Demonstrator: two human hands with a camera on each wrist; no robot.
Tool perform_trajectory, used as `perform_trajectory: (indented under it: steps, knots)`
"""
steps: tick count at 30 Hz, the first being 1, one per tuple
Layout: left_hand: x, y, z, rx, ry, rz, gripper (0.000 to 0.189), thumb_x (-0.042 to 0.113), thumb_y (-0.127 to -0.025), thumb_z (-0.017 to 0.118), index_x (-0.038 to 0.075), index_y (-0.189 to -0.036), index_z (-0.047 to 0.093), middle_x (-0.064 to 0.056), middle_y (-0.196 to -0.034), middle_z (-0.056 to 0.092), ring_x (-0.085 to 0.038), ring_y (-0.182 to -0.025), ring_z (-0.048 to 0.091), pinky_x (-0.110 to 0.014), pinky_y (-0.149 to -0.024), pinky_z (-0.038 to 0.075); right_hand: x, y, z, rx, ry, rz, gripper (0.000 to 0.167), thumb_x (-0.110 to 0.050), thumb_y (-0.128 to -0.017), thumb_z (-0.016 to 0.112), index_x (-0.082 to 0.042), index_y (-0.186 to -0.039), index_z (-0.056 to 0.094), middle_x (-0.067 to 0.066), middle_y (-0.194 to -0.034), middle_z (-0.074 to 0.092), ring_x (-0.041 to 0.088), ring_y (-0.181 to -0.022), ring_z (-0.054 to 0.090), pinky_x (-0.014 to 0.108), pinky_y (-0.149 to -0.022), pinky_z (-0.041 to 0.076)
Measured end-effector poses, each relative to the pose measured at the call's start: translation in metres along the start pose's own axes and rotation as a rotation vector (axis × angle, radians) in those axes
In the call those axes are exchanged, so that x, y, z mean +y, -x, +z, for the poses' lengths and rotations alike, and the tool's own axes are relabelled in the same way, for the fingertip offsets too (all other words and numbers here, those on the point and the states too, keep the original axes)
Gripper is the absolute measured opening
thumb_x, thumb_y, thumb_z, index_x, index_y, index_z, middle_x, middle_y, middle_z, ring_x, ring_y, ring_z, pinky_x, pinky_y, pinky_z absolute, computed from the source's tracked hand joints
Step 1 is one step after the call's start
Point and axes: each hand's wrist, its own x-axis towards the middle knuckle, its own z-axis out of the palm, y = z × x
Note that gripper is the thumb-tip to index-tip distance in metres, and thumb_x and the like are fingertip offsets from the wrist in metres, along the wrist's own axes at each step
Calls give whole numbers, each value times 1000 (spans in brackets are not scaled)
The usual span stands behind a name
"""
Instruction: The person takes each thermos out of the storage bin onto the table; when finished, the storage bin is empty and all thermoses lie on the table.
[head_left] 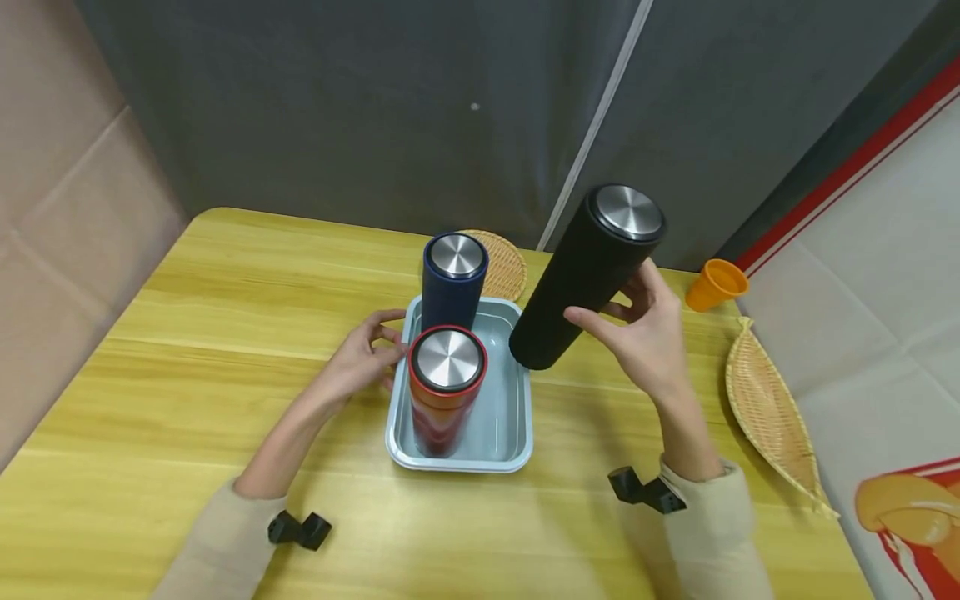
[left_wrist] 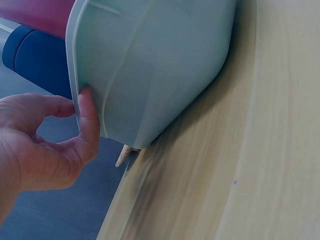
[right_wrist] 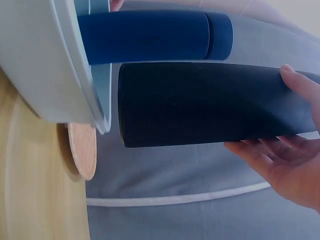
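A black thermos flask [head_left: 588, 271] with a silver lid is tilted in the air beside the tray's right edge, gripped by my right hand [head_left: 645, 333]. In the right wrist view, thumb and fingers lie on opposite sides of the black flask [right_wrist: 200, 105]. My left hand [head_left: 365, 354] pinches the left rim of a pale blue-grey tray [head_left: 513, 446], thumb and fingers on either side of the wall [left_wrist: 150, 65] in the left wrist view. Inside the tray stand a red thermos flask [head_left: 444, 408] in front and a dark blue thermos flask [head_left: 452, 296] behind it.
A round woven mat [head_left: 504, 265] lies behind the tray. At the right of the wooden table [head_left: 225, 333] are an orange cup [head_left: 716, 285] and a leaf-shaped woven basket [head_left: 768, 408]. A grey curtain [head_left: 375, 108] hangs behind the table; a tiled wall [head_left: 885, 275] borders its right side.
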Motion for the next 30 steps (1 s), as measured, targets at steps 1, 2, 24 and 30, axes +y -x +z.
perform_trajectory:
  steps: [1,2,24,30]
  knots:
    - [0,0,0,-2,1,0,58,2,-93,57,5,-146,32,-20,-114,46,-27,-76,61,-50,-57,59,1,0,-2,4,13,-2,65,4,-71,82,-8,-130,57,9,-115,60,22,-97,61,21,-77,57]
    - [0,0,0,-2,1,0,58,2,-93,57,5,-146,32,-20,-114,46,-27,-76,61,-50,-57,59,2,-1,-4,10,23,-5,65,4,-71,82,-8,-130,57,9,-114,60,22,-97,61,21,-77,57]
    - [-5,0,-1,12,4,9,59,3,-91,59,5,-145,34,-22,-115,48,-30,-73,60,-45,-55,59,60,13,3,68,177,149,65,-1,-73,82,1,-130,51,14,-116,59,15,-99,60,20,-79,56]
    - [-4,1,-2,15,1,13,59,3,-90,60,7,-144,36,-21,-114,49,-31,-72,61,-51,-57,59,89,17,6,91,119,180,67,-4,-73,83,-4,-131,50,9,-118,58,15,-100,59,22,-79,56]
